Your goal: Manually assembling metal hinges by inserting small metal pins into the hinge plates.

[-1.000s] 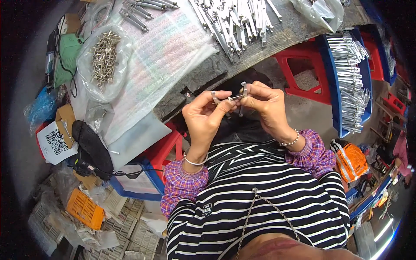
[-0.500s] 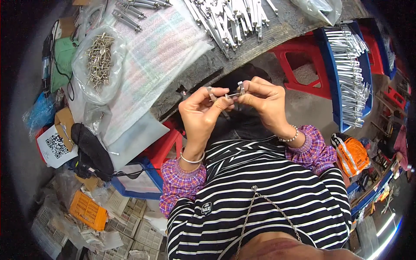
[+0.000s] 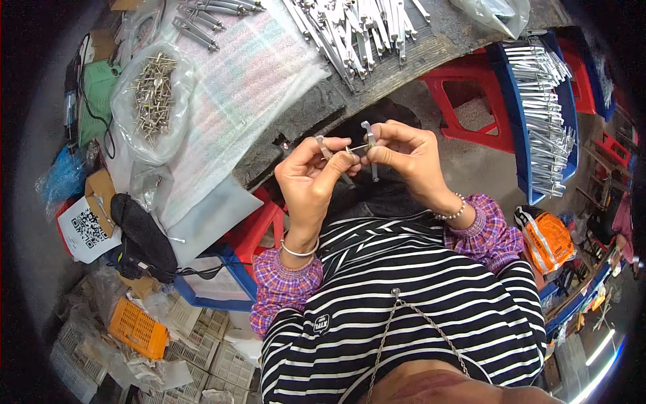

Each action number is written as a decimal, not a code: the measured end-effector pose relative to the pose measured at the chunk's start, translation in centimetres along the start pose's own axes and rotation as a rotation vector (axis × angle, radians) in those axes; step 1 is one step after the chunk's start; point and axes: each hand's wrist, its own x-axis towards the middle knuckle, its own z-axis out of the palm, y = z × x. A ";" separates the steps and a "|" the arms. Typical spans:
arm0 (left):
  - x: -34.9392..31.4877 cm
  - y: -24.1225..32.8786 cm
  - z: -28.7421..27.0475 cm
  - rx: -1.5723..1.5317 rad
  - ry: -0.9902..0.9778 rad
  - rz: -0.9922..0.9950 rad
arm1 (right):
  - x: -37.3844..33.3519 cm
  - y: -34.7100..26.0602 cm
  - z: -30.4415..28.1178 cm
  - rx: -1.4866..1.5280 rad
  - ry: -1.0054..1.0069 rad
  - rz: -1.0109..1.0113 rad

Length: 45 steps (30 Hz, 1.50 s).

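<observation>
In front of my body, over my lap, my left hand [image 3: 309, 172] and my right hand [image 3: 410, 158] work close together. Pinched in the left fingers is a slim silvery metal bar [image 3: 347, 180], partly covered by the thumb. The right thumb and fingers grip a similar metal bar [image 3: 367, 129], its ends sticking out above and below them. Between the two bars runs a thin metal pin [image 3: 357, 148]; its ends are hidden at the fingertips, so whether it is seated in either bar is unclear.
A clear plastic bag [image 3: 182, 120] of T-shaped metal pins lies on the table at left. Loose metal bars [image 3: 363, 40] cover the table's far side. At right, a blue tray [image 3: 521, 158] full of bars stands by a red stool [image 3: 494, 111]. An orange basket [image 3: 138, 328] sits lower left.
The bar in my right hand has shifted slightly left and shows more length, its lower end now in sight. My left hand has moved slightly left and down.
</observation>
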 end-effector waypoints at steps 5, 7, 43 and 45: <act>-0.1 -0.1 -0.1 0.014 0.008 0.032 | 0.0 0.1 -0.2 0.011 -0.031 -0.009; -0.2 -0.2 -0.2 0.024 -0.031 0.033 | -0.3 0.2 0.1 0.016 -0.056 -0.040; -0.4 -1.6 0.6 0.033 0.148 0.123 | 0.0 0.8 0.2 0.120 -0.031 -0.024; -0.3 -1.7 0.7 0.069 0.159 0.155 | 0.0 1.0 0.1 0.087 -0.032 -0.047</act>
